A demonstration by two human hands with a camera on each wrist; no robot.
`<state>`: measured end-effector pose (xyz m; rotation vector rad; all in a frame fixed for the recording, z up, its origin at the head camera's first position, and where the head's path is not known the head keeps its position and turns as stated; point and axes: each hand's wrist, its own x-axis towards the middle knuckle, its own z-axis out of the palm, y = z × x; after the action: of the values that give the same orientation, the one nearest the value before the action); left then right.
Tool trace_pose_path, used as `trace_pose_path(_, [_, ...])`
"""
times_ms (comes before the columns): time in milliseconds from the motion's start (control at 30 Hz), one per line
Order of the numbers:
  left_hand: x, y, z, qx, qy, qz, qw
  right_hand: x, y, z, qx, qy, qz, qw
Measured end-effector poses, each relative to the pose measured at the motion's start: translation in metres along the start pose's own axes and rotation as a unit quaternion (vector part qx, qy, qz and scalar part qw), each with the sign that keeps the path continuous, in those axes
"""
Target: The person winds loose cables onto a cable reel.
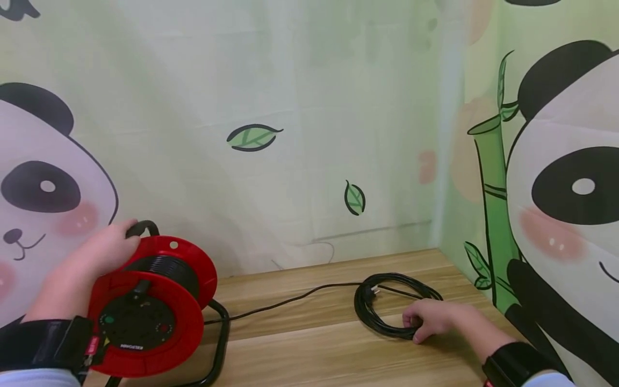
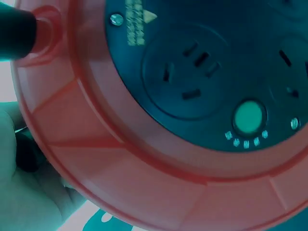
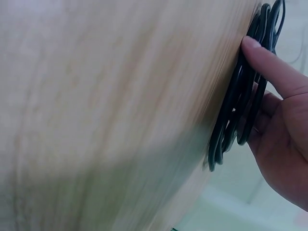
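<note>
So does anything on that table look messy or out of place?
Mostly tidy. Much of the black cable lies off the red reel in a loose coil on the wooden table, under the right hand. The left hand rests on the reel. No damage visible.

Little can be read. The red cable reel (image 1: 150, 306) carries a short white brand word on the lower edge of its black socket face (image 1: 132, 322); in the head view the letters are too small and blurred to make out. In the left wrist view the same socket face (image 2: 202, 77) bears a block of small yellow print beside a yellow warning triangle (image 2: 151, 16), near a screw; the print is mirrored or tilted and too blurred to read. No numbers can be read anywhere.
</note>
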<state>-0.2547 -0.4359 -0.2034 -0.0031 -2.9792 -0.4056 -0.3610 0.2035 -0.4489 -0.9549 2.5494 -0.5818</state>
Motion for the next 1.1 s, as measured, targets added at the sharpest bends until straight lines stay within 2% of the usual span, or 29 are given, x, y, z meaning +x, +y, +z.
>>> trace_pose_path(233, [-0.016,-0.007,-0.002,0.011,0.063,-0.002,0.9979,0.002,-0.012,0.002,0.007,0.004,0.007,1.000])
trace_pose_path(333, [-0.025,-0.006,-0.004,0.012,0.107,-0.007,0.9942,0.002,-0.020,-0.004,0.010,0.006,0.006,1.000])
trace_pose_path(500, [-0.043,0.002,-0.006,0.014,0.185,-0.015,0.9825,0.004,-0.038,-0.025,0.001,0.049,-0.053,0.997])
trace_pose_path(667, [-0.059,0.015,-0.005,0.011,0.226,-0.006,0.9740,0.012,-0.056,-0.046,-0.013,0.101,-0.091,0.991])
trace_pose_path(767, [-0.067,0.022,0.001,0.001,0.243,-0.001,0.9700,0.020,-0.067,-0.052,-0.029,0.132,-0.109,0.985])
trace_pose_path(867, [-0.074,0.026,0.010,-0.011,0.255,-0.002,0.9669,0.031,-0.081,-0.054,-0.051,0.151,-0.108,0.981])
trace_pose_path(1000, [-0.082,0.030,0.028,-0.022,0.270,-0.008,0.9625,0.045,-0.103,-0.051,-0.065,0.153,-0.098,0.981])
trace_pose_path(1100, [-0.087,0.034,0.044,-0.034,0.280,-0.021,0.9592,0.058,-0.118,-0.046,-0.075,0.153,-0.111,0.979])
